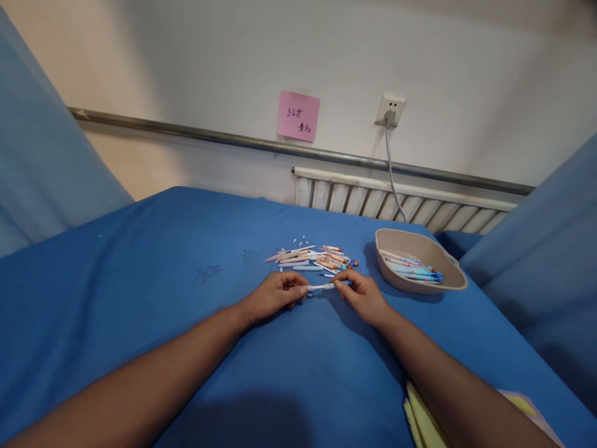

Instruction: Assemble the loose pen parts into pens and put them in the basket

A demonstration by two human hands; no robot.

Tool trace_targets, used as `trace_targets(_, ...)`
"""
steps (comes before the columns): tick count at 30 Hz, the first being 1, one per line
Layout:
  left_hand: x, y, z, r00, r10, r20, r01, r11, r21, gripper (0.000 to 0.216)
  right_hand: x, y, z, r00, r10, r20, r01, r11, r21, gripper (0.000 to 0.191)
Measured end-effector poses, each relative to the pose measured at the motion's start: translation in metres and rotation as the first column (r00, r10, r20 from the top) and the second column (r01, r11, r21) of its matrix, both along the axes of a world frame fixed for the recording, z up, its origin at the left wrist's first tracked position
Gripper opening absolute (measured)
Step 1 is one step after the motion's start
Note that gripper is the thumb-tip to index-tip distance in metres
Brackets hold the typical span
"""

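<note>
Between my two hands a slim, pale pen (321, 287) lies level, a little above the blue cloth. My left hand (277, 292) pinches its left end, and my right hand (359, 294) pinches its right end. Just beyond my fingers is a loose pile of pen parts (298, 255): pale barrels, thin white refills and orange-patterned pieces. A few tiny white bits (301, 240) lie behind the pile. Inside the beige basket (422, 287) to the right rest several pens (413, 269) with white and blue bodies. My fingers hide both ends of the held pen.
Blue cloth (140, 261) covers the table. A yellow cloth (422, 417) lies under my right forearm. Behind the table are a radiator (354, 196), a metal rail (209, 134), a pink note (298, 116) and a socket (390, 110) with a cable. Blue curtains (46, 137) hang at both sides.
</note>
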State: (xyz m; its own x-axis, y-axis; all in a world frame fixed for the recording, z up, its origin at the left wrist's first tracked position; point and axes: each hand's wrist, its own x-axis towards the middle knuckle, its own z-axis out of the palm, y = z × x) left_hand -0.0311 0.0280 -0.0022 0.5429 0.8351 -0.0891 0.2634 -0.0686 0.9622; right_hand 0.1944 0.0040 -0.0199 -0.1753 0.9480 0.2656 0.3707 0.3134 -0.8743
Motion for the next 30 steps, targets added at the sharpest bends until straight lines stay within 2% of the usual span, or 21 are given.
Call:
trace_targets(5, 0.002, -0.005, 0.003, 1.000, -0.005, -0.026, 0.006, 1.000, 0.021, 0.030, -0.008, -0.006, 0.000, 0.994, 0.049, 0.096, -0.061, 0.990, 0.127, 0.011)
trace_targets(13, 0.006, -0.012, 0.006, 1.000, -0.015, 0.005, 0.015, 0.999, -0.039, 0.030, -0.011, -0.012, 0.006, 0.987, 0.025, 0.160, -0.054, 0.982, 0.181, 0.009)
trace_targets(24, 0.005, -0.012, 0.004, 0.999, -0.023, 0.032, 0.024, 0.999, -0.028, 0.027, -0.011, -0.013, 0.006, 0.972, 0.059, 0.227, -0.101, 0.978, 0.181, 0.011)
trace_targets(30, 0.004, -0.009, 0.002, 0.998, -0.061, 0.021, 0.061, 0.998, -0.006, 0.027, -0.010, -0.013, 0.006, 0.982, 0.002, 0.190, -0.032, 0.987, 0.159, 0.012)
